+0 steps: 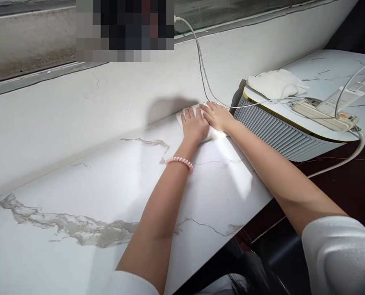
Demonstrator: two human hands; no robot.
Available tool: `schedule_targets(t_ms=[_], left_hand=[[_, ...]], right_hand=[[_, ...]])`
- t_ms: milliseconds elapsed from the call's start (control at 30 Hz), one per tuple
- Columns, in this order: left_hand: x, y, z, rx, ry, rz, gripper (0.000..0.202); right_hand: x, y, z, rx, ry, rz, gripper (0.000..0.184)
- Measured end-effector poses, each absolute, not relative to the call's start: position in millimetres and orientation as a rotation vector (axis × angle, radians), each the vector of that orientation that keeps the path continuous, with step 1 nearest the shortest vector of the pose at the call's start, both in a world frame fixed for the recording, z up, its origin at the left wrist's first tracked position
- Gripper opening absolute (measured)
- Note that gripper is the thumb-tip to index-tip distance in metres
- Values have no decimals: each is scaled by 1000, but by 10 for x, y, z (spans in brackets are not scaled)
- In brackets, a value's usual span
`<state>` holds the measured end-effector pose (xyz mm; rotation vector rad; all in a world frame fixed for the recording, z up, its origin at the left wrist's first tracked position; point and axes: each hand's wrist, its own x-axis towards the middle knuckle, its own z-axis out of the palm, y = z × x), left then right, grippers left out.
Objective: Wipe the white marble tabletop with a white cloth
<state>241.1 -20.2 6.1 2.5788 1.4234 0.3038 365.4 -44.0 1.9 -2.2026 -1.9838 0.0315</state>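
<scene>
Both my hands lie flat on a white cloth point(215, 133) at the back of the white marble counter point(108, 192), close to the wall. My left hand point(195, 125) presses on the cloth's left part, fingers stretched out; a pink coiled band point(180, 161) circles its wrist. My right hand point(217, 116) rests on the cloth's right part, fingers extended and partly overlapping the left hand. The cloth is mostly hidden under the two hands.
A grey ribbed appliance point(277, 133) with a white top stands just right of my hands. On it lie a folded white cloth point(276, 83), a power strip point(324, 112) and a charger. A white cable point(201, 61) runs up the wall. The counter's front edge drops to a dark floor.
</scene>
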Motion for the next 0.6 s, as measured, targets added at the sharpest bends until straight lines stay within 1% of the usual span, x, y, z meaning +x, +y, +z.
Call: schedule_targets(t_ms=[167, 333, 467, 600], left_hand=[[2203, -641, 80, 2590, 1359, 257, 58], [1769, -1469, 78, 2642, 1228, 248, 58], [1359, -2158, 94, 2720, 1161, 169, 59], [990, -2542, 132, 2764, 1151, 76, 61]], right_hand=[[3423, -949, 53, -2271, -1975, 46, 62], [3041, -1873, 23, -2253, -1969, -24, 61], [2638, -2602, 2, -2355, -1933, -42, 59], [2300, -2984, -10, -2280, -2007, -119, 58]])
